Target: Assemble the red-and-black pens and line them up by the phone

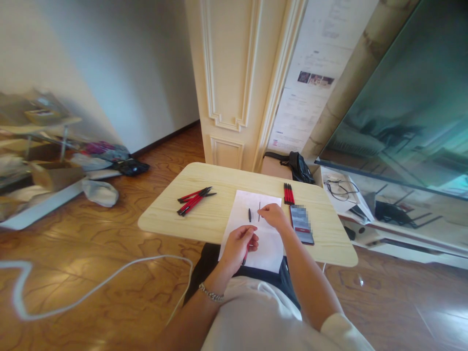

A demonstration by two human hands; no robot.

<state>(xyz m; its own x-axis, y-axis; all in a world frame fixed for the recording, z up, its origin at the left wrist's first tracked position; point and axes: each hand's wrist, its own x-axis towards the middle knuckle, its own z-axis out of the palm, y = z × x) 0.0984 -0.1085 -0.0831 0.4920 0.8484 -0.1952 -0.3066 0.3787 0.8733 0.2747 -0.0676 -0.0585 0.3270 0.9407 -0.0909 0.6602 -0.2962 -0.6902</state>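
My left hand [239,244] is closed around a red pen barrel [245,255], whose lower end sticks out below my fingers. Between the fingertips of my right hand [274,216] is a thin dark pen refill [259,209], held upright over a white sheet of paper [237,207]. A small black pen part [249,215] lies on the sheet, just left of the refill. Several red and black pens [193,201] are heaped on the table's left side. More such pens [288,193] lie side by side beyond my right hand.
A phone [302,224] lies right of the paper on the light wooden table [332,243]. A black bag [302,166] sits behind the table. A white cable [120,268] runs along the floor at left. A large screen [405,112] stands at right.
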